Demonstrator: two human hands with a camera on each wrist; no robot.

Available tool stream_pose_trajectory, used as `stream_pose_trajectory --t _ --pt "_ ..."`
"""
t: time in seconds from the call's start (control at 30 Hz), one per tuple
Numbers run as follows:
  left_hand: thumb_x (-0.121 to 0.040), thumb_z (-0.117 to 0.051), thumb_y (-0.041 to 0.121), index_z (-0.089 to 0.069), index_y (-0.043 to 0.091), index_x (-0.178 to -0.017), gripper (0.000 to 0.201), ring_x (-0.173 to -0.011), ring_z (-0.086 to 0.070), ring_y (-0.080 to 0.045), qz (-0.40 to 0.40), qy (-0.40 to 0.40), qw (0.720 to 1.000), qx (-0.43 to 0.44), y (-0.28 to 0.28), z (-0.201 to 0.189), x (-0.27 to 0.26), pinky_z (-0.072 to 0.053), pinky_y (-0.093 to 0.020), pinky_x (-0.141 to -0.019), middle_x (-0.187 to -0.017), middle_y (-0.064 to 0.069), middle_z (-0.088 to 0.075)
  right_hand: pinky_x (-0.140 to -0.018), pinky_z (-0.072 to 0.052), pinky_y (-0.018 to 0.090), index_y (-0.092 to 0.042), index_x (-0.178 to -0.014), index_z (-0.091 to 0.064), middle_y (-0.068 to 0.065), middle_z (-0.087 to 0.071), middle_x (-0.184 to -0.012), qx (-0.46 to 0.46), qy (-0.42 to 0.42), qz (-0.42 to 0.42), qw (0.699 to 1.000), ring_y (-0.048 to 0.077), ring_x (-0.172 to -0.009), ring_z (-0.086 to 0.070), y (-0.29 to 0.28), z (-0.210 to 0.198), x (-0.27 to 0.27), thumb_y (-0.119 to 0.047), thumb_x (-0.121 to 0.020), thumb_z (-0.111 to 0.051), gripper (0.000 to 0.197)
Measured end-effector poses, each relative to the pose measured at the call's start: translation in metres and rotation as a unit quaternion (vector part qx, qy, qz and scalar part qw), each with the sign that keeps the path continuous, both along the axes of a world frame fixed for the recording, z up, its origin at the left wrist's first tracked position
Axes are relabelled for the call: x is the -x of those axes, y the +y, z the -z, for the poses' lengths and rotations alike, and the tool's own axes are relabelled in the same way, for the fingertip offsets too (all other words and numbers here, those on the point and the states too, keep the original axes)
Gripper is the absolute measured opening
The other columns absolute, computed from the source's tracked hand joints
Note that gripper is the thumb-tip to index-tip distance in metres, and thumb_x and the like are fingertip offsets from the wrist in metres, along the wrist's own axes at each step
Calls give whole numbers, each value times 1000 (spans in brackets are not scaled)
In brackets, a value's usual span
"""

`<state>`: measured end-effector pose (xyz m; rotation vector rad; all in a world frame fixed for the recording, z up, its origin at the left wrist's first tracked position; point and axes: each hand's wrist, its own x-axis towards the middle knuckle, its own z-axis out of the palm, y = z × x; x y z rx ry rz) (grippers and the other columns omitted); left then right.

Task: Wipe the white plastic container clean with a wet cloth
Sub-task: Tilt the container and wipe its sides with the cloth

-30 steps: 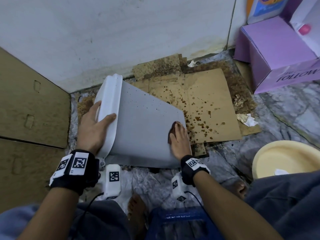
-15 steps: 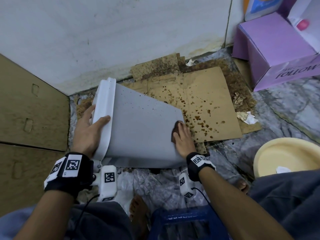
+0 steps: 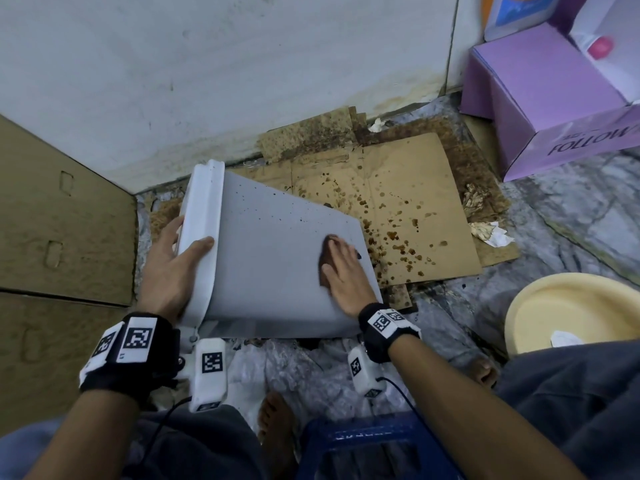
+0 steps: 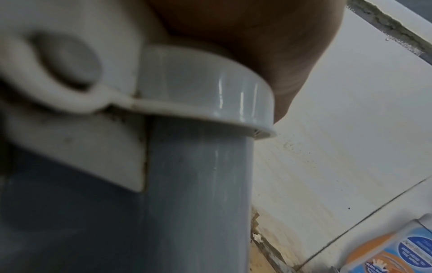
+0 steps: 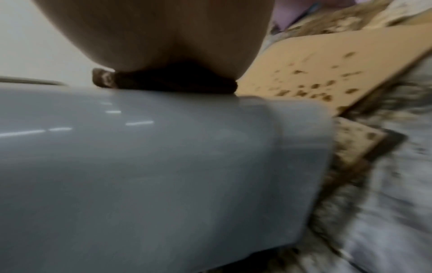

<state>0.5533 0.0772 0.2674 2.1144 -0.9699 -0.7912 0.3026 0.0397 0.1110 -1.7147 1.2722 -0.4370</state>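
The white plastic container (image 3: pixel 270 258) lies on its side on the floor, its broad side up and speckled with dark spots near the top. My left hand (image 3: pixel 173 268) grips its thick rim (image 3: pixel 201 237), thumb on top; the left wrist view shows that rim (image 4: pixel 205 88) close under my palm. My right hand (image 3: pixel 341 271) lies flat with straight fingers and presses a dark brown cloth (image 3: pixel 325 261) onto the container's side near its right edge. In the right wrist view the cloth (image 5: pixel 163 81) is squeezed between my palm and the container (image 5: pixel 140 157).
Stained cardboard (image 3: pixel 398 209) covers the floor behind and right of the container. A purple box (image 3: pixel 540 98) stands at the back right, a cream basin (image 3: pixel 571 310) at the right, a cardboard panel (image 3: pixel 62 220) at the left. A blue stool (image 3: pixel 374 445) and my bare feet are below.
My right hand slid the cloth up and leftward, from the container's right edge onto its side. The left hand kept its grip on the rim.
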Motion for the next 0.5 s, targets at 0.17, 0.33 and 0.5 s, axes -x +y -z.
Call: stream_pose_trajectory --t 0.17,0.33,0.5 --pt "-69 -66 55 -51 42 -135 69 -116 -62 -24 19 -15 1000 14 1 -2 8 -49 -53 -101 -134 1 -61 -120 7 41 -10 -153 -7 8 6 -161 -93 98 35 990 29 -148 11 -6 41 14 -43 -100 -14 64" --pt "-69 -66 56 -49 44 -136 70 -116 -61 -25 18 -23 999 18 -1 -5 11 -48 -51 -103 -136 -1 -58 -120 6 38 -13 -153 -7 8 2 -161 -21 32 28 999 27 -148 8 4 10 -8 -30 -104 -25 54" --pt "-70 -65 61 -45 48 -135 69 -119 -58 -30 33 -35 999 13 3 0 7 -47 -56 -102 -138 -2 -53 -120 4 38 -20 -153 -11 2 0 -161 50 -77 -34 995 22 -148 11 22 -50 -44 -29 -104 -28 52"
